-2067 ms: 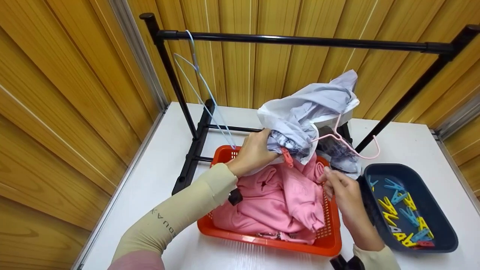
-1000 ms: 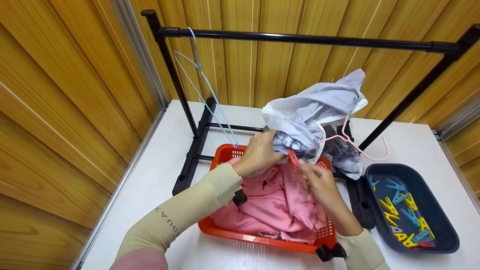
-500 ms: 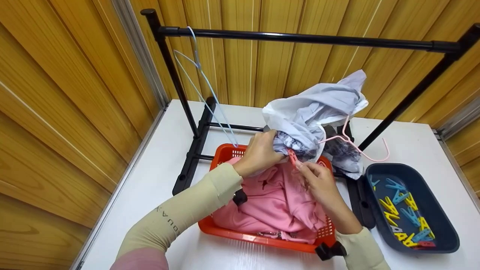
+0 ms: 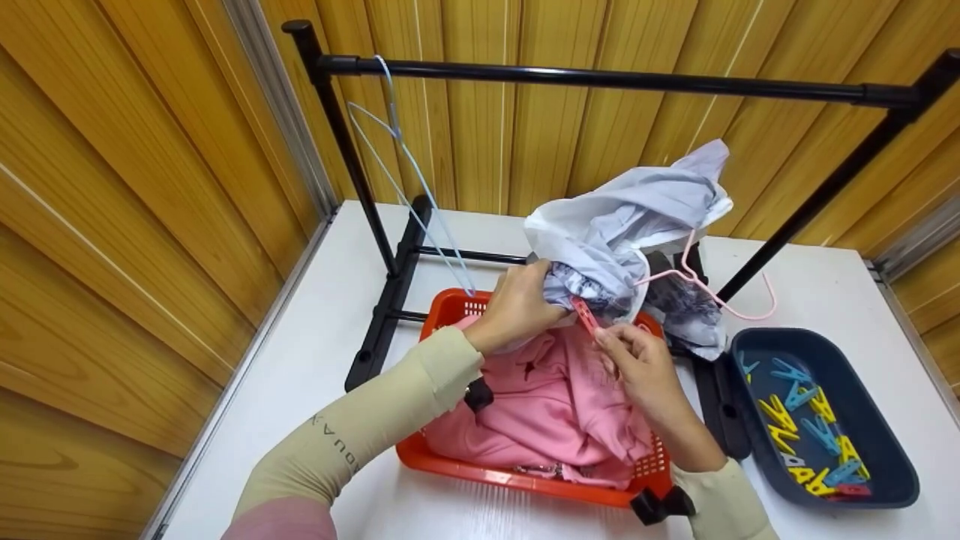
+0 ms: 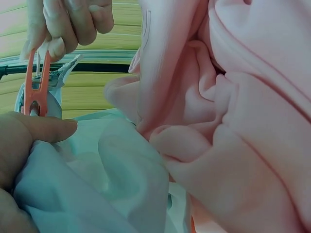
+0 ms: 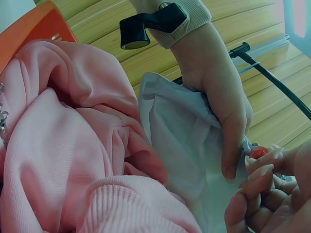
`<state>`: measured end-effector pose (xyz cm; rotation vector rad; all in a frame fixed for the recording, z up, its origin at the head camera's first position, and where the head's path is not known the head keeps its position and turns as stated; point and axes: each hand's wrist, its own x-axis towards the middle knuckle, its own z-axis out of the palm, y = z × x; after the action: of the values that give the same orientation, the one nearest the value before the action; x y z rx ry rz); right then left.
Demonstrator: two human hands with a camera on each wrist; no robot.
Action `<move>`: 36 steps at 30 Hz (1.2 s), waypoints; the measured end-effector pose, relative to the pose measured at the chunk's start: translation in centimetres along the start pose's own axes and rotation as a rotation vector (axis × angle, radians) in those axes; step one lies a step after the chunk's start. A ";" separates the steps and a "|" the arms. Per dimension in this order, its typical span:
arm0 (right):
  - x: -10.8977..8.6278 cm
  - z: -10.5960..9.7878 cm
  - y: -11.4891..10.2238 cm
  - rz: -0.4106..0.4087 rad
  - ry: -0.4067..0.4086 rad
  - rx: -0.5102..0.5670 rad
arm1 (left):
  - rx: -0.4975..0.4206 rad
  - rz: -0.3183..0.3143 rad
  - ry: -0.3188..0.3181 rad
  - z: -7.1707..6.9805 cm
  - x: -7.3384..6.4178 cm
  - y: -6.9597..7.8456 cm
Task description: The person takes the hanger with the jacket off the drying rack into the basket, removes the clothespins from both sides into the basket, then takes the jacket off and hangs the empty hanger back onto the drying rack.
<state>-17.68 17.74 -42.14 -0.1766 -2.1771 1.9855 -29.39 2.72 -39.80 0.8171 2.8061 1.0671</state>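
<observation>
My left hand point(image 4: 517, 309) grips a bunched part of a pale grey garment point(image 4: 607, 214) with a dark print, held over the basket. A pink hanger point(image 4: 691, 276) pokes out of the garment's right side. At the bunched cloth, my right hand point(image 4: 643, 367) pinches the handle end of a red clothespin point(image 4: 585, 315). In the left wrist view, the two legs of the clothespin point(image 5: 43, 90) spread upward to the right fingertips, its spring close to the left thumb. The right wrist view shows only a bit of the clothespin point(image 6: 259, 152) between the hands.
Pink clothes point(image 4: 517, 409) fill an orange-red basket point(image 4: 450, 478) below the hands. Behind stands a black rack point(image 4: 600, 76) with a light blue hanger point(image 4: 409, 157) on its left. A dark tray point(image 4: 885, 450) at right holds several clothespins point(image 4: 817, 435).
My right hand has come left from the basket's right side and now pinches the red clothespin. The left hand keeps hold of the garment, shifting slightly right with it.
</observation>
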 end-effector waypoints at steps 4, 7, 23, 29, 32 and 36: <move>0.0 0.0 0.2 -0.015 0.007 0.004 | -0.062 -0.019 -0.007 -0.2 0.0 -0.2; -0.2 -0.1 0.3 -0.028 0.005 0.006 | -0.092 -0.023 -0.007 -0.2 0.0 -0.3; -1.4 -1.9 1.4 -0.125 0.006 0.103 | -0.052 -0.024 0.062 -0.1 -0.1 -0.7; -1.8 -2.8 1.5 -0.056 0.032 0.169 | -0.029 -0.045 0.068 -0.5 0.1 -0.9; -2.0 -3.3 1.6 -0.016 0.042 0.187 | -0.027 -0.045 0.073 -0.6 0.1 -1.0; -2.1 -3.8 1.9 -0.020 0.045 0.210 | -0.030 -0.045 0.082 -0.8 0.2 -1.2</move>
<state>-14.85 21.16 -43.80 -0.1658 -1.9194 2.1590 -30.24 1.57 -39.86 0.7208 2.8527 1.1584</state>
